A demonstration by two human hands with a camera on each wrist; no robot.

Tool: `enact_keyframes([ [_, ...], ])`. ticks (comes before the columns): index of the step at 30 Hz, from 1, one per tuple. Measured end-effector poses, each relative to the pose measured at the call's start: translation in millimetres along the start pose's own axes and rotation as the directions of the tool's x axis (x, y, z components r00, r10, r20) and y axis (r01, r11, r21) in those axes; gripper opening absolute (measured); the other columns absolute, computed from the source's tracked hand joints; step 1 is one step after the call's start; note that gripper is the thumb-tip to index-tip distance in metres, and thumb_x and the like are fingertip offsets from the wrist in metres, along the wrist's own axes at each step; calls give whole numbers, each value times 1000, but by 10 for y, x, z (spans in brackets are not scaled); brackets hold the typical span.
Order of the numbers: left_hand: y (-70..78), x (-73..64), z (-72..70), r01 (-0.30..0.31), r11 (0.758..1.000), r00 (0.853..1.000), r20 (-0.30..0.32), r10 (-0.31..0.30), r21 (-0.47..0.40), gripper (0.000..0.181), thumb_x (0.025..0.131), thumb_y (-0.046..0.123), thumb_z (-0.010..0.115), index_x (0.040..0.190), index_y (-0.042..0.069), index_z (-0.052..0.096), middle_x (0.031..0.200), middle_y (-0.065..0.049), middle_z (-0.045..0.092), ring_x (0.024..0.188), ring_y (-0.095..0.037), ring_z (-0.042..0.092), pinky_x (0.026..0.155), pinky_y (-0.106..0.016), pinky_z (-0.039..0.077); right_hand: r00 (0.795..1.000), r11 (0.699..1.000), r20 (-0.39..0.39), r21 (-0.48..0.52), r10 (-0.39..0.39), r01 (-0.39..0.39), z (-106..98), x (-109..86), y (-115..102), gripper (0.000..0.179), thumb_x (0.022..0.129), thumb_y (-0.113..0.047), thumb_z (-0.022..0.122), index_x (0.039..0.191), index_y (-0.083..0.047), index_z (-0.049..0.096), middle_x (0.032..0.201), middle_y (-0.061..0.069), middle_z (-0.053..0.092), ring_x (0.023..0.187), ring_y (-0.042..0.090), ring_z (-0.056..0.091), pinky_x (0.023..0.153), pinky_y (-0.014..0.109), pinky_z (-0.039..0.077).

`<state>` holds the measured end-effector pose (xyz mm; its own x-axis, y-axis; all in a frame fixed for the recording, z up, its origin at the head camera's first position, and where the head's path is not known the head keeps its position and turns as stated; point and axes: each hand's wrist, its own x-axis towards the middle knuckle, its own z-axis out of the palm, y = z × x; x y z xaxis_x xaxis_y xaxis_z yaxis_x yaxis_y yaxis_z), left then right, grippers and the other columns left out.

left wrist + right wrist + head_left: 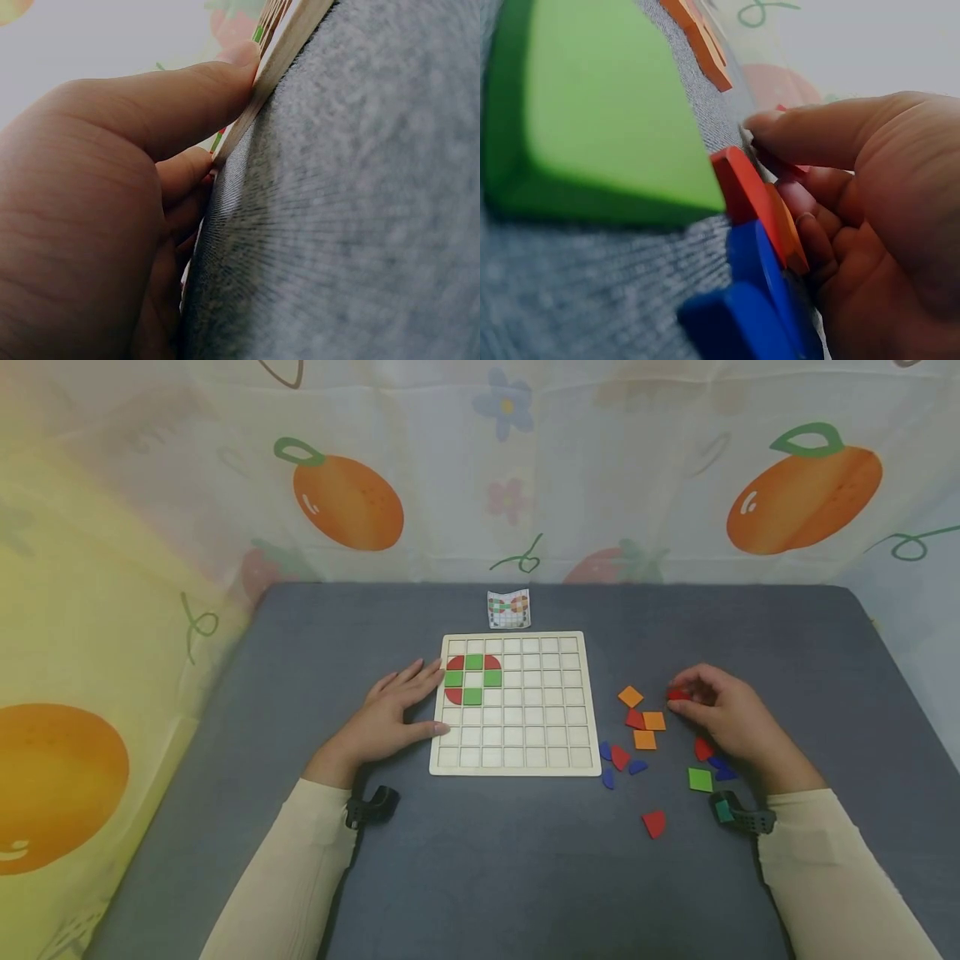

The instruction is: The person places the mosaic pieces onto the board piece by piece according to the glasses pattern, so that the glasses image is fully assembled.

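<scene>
A pale wooden grid board (525, 762) lies on the grey table. Near its upper left, a ring of green squares (474, 662) and red quarter-round tiles (453, 696) fills several cells. My left hand (393, 710) rests at the board's left edge, thumb and fingertips touching it with fingers extended; in the left wrist view the thumb (187, 101) lies on the rim. Right of the loose tiles, my right hand (723, 710) pinches a red tile (678, 694) between thumb and fingers. In the right wrist view the thumb partly hides that tile.
Between board and right hand lie orange squares (644, 740), red tiles (654, 824) and blue pieces (637, 767). A green square (701, 779) lies near the right wrist, beside more blue pieces (723, 770). A small printed pattern card (508, 609) sits behind the board.
</scene>
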<state>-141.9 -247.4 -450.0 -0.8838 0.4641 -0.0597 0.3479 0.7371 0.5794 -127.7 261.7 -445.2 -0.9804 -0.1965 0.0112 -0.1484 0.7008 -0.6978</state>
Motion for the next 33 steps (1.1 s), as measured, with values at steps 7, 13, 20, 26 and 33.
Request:
enact_keyframes([
  [7,16,-3,-4,1,1000,1000,9,-1,0,95,98,53,79,173,18,32,178,5,23,166,-22,8,128,-56,3,997,997,-62,61,45,-41,-22,-17,-17,25,108,-22,74,129,-9,76,101,11,71,73,23,61,61,28,52],
  [13,-3,-5,2,-3,1000,1000,10,3,-1,93,100,53,78,173,19,32,178,6,22,165,-19,8,129,-54,3,991,994,-117,96,62,-51,-42,-21,-65,27,106,-27,77,124,-6,75,100,9,73,73,20,60,57,29,51],
  [20,-12,-3,8,1,1000,1000,7,-1,6,93,100,51,78,173,18,32,178,7,22,166,-20,8,129,-54,3,992,989,-115,147,48,-31,-17,-21,-156,23,105,-24,78,119,-6,75,102,7,75,81,15,64,62,25,50],
  [26,-16,-2,12,4,1000,1000,10,-4,9,93,100,51,78,173,18,32,178,6,22,165,-20,7,129,-53,3,998,965,-23,255,66,-58,21,-21,-250,25,108,-21,74,126,-4,74,109,11,80,93,10,75,70,23,55],
  [33,-1,-4,3,5,1000,1000,10,-5,8,94,99,51,79,173,17,32,179,5,22,166,-21,7,129,-54,3,999,958,13,284,48,-50,83,-11,-344,28,109,-20,72,131,-2,73,111,13,80,96,16,79,87,13,52],
])
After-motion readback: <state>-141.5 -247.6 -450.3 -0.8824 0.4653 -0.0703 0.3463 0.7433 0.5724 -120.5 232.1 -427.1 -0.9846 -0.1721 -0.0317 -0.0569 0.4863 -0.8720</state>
